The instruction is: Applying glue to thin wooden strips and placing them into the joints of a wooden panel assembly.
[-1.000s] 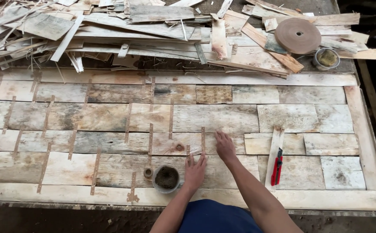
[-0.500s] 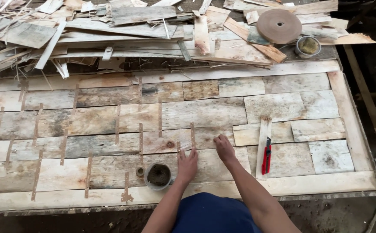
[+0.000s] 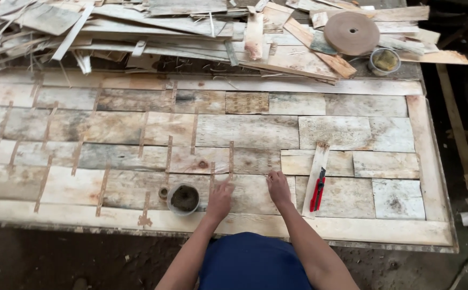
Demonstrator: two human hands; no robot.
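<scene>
My left hand [image 3: 220, 200] presses flat, fingers spread, on the veneer sheet [image 3: 245, 196] at lower centre of the frame. My right hand [image 3: 278, 188] rests empty just beside it, and the vertical tape strip [image 3: 231, 157] runs up-frame just above my left hand, the nearer one.

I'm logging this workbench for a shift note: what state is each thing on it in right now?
left hand: empty, fingertips pressing a veneer sheet
right hand: empty, fingers down on the veneer
veneer sheets: laid flat, edge to edge, seams taped
small pot: open, upright
red cutter: lying flat on a thin strip
tape roll: lying flat on the scrap pile
</scene>
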